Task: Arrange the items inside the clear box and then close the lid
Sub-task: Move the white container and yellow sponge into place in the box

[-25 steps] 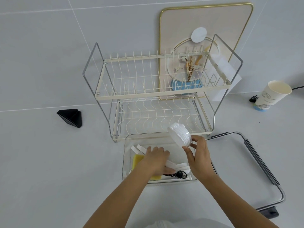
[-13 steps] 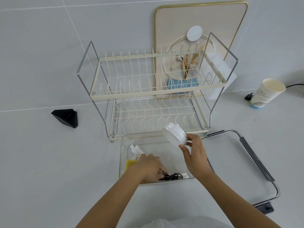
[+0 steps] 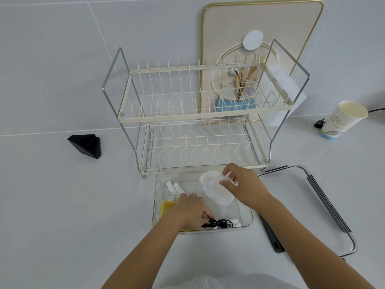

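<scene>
1. A cream two-tier wire dish rack (image 3: pixel 200 113) stands on the white counter, just behind the box.
2. The clear rectangular plastic box (image 3: pixel 246 215) sits open before me; its clear lid with dark clips (image 3: pixel 325 197) lies flat to its right.
3. My right hand (image 3: pixel 242 187) pinches a stack of white round plastic lids (image 3: pixel 215 190), tilted over the box.
4. My left hand (image 3: pixel 188 211), fingers curled, holds a coiled black cable (image 3: pixel 220 223) inside the box, beside a yellow sponge (image 3: pixel 166 206).

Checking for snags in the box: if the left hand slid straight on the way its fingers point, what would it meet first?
Probably the black cable, which lies right at the left hand's fingertips inside the clear box; whether they touch is unclear.
</scene>
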